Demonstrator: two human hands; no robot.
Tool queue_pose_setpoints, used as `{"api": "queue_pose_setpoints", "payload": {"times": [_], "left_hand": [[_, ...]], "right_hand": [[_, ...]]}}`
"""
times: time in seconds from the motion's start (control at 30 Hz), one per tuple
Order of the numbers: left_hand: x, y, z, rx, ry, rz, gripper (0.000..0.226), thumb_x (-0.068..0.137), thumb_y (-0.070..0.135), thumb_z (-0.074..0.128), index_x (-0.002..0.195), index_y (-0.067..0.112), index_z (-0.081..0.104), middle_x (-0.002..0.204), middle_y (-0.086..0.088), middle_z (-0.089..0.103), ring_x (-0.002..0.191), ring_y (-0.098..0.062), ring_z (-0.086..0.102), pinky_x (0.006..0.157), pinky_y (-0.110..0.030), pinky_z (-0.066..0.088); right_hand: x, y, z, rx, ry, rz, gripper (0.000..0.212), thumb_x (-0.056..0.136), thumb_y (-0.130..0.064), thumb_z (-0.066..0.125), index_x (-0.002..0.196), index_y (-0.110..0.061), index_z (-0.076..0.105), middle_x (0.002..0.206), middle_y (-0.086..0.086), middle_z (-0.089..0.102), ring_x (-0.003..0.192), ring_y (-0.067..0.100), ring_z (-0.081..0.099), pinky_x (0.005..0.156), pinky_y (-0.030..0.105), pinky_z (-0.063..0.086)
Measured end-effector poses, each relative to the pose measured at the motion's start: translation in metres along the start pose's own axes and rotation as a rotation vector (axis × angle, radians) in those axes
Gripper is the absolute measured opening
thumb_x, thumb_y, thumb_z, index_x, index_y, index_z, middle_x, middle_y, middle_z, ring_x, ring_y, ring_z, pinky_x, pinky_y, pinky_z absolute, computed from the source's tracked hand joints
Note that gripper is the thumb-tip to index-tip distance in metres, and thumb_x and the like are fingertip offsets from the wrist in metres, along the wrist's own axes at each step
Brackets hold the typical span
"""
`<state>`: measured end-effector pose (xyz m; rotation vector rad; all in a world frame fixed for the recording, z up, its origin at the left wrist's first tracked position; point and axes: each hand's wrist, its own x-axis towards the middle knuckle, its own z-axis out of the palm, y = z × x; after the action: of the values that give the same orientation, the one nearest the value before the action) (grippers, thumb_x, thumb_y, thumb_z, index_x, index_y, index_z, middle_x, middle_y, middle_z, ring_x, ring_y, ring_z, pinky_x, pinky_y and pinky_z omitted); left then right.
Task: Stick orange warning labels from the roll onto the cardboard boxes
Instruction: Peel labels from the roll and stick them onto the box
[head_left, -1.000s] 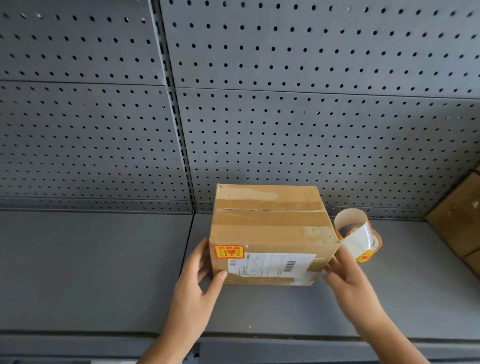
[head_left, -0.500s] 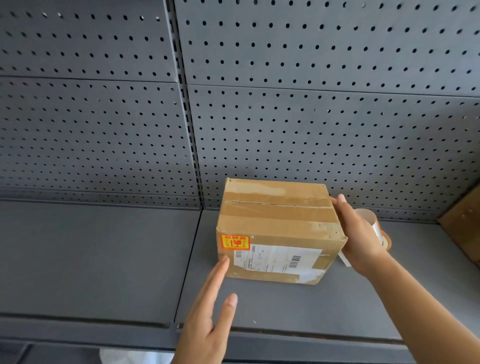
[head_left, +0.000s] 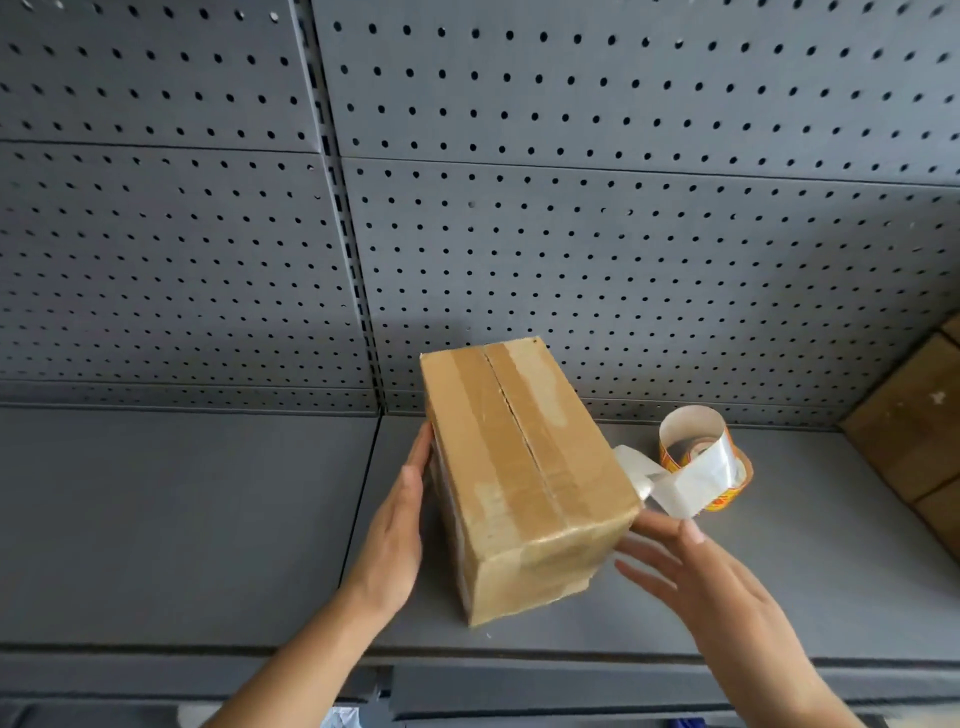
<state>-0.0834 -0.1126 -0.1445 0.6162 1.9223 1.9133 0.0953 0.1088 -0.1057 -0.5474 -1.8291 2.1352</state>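
The cardboard box (head_left: 519, 467) stands on the grey shelf (head_left: 182, 519), turned so its long taped top runs from near to far, with the seam along the middle and one corner pointing toward the near edge. The left hand (head_left: 395, 535) lies flat against the box's left face, fingers straight and together, pointing toward the far side. The right hand (head_left: 711, 587) is at the box's near right corner, fingers straight and spread, holding nothing. Its upper fingertips reach the box's right edge, but motion blur hides whether they press on it. The box sits between the two hands.

Just right of the box, on the same shelf, lies the label roll (head_left: 675, 457), orange print showing on its outside. A loose strip of shiny white backing (head_left: 691, 483) curls from it toward the box and ends just above the right hand's fingertips. Behind stands a grey pegboard wall (head_left: 571, 234). More cardboard boxes (head_left: 914, 421) are stacked at the far right edge.
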Motion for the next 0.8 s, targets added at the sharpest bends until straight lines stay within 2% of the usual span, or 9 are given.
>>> {"api": "queue_pose_setpoints", "payload": {"times": [0.07,0.13,0.23,0.3,0.37,0.43,0.53,0.7,0.8], "left_hand": [[0.011,0.007,0.004,-0.020,-0.007,-0.067,0.082,0.093,0.078,0.022,0.157,0.029,0.035,0.157,0.008,0.047,0.147,-0.010,0.041,0.122,-0.043,0.030],[0.019,0.013,0.008,-0.072,0.032,-0.203,0.082,0.088,0.077,0.021,0.145,0.027,0.054,0.125,0.012,0.072,0.123,-0.007,0.063,0.104,-0.029,0.046],[0.025,0.018,0.009,-0.136,0.069,-0.324,0.076,0.078,0.076,0.028,0.125,0.031,0.067,0.098,0.014,0.079,0.116,-0.016,0.066,0.096,-0.033,0.047],[0.026,0.022,0.007,-0.154,0.062,-0.336,0.076,0.079,0.076,0.026,0.126,0.030,0.066,0.102,0.013,0.079,0.117,-0.015,0.066,0.094,-0.032,0.048],[0.024,0.022,0.001,-0.161,0.056,-0.297,0.078,0.084,0.076,0.022,0.141,0.034,0.056,0.125,0.018,0.071,0.125,-0.005,0.060,0.106,-0.033,0.044],[0.012,0.022,-0.007,-0.151,0.047,-0.183,0.080,0.085,0.083,0.023,0.154,0.044,0.034,0.152,0.024,0.047,0.139,0.006,0.044,0.124,-0.038,0.026],[-0.022,0.009,-0.015,-0.023,0.045,-0.030,0.099,0.077,0.093,0.032,0.160,0.042,0.012,0.166,0.027,0.015,0.153,0.004,0.014,0.126,-0.036,0.009],[-0.073,-0.011,0.002,0.118,0.061,-0.002,0.117,0.061,0.099,0.045,0.156,0.055,-0.006,0.167,0.030,0.001,0.155,0.003,0.006,0.121,-0.032,0.016],[-0.087,-0.011,0.021,0.144,0.090,-0.014,0.118,0.061,0.097,0.052,0.153,0.058,-0.012,0.165,0.034,0.004,0.152,0.009,0.013,0.110,-0.007,0.026]], "right_hand": [[-0.007,0.003,0.004,-0.018,-0.041,0.019,0.058,0.083,-0.069,0.059,0.115,-0.025,0.076,0.122,0.011,0.073,0.119,0.030,0.067,0.102,0.045,0.053],[-0.012,0.006,0.007,-0.040,-0.083,0.034,0.075,0.068,-0.080,0.066,0.117,-0.024,0.075,0.123,0.011,0.073,0.120,0.028,0.067,0.104,0.047,0.052],[-0.014,0.006,0.010,-0.045,-0.118,0.053,0.079,0.068,-0.080,0.067,0.119,-0.020,0.075,0.127,0.010,0.071,0.122,0.027,0.066,0.105,0.048,0.047],[-0.013,0.006,0.009,-0.045,-0.140,0.059,0.079,0.069,-0.079,0.066,0.120,-0.019,0.074,0.129,0.009,0.071,0.123,0.027,0.065,0.106,0.047,0.046],[-0.009,0.005,0.006,-0.023,-0.135,0.059,0.080,0.070,-0.077,0.068,0.121,-0.016,0.074,0.128,0.013,0.071,0.123,0.030,0.065,0.105,0.048,0.049],[0.000,0.005,0.001,0.036,-0.098,0.053,0.076,0.073,-0.071,0.069,0.121,-0.013,0.073,0.127,0.017,0.070,0.122,0.034,0.065,0.103,0.049,0.052],[0.027,0.002,-0.009,0.112,-0.020,0.041,0.065,0.086,-0.062,0.061,0.128,-0.012,0.068,0.131,0.015,0.068,0.124,0.034,0.064,0.107,0.053,0.049],[0.093,-0.018,0.000,0.029,0.029,0.038,0.043,0.107,-0.043,0.034,0.139,-0.024,0.056,0.135,-0.001,0.067,0.125,0.019,0.063,0.113,0.048,0.041],[0.125,-0.030,0.021,-0.059,-0.004,0.036,0.046,0.107,-0.048,0.032,0.141,-0.028,0.056,0.133,-0.006,0.068,0.126,0.017,0.062,0.112,0.043,0.042]]}}
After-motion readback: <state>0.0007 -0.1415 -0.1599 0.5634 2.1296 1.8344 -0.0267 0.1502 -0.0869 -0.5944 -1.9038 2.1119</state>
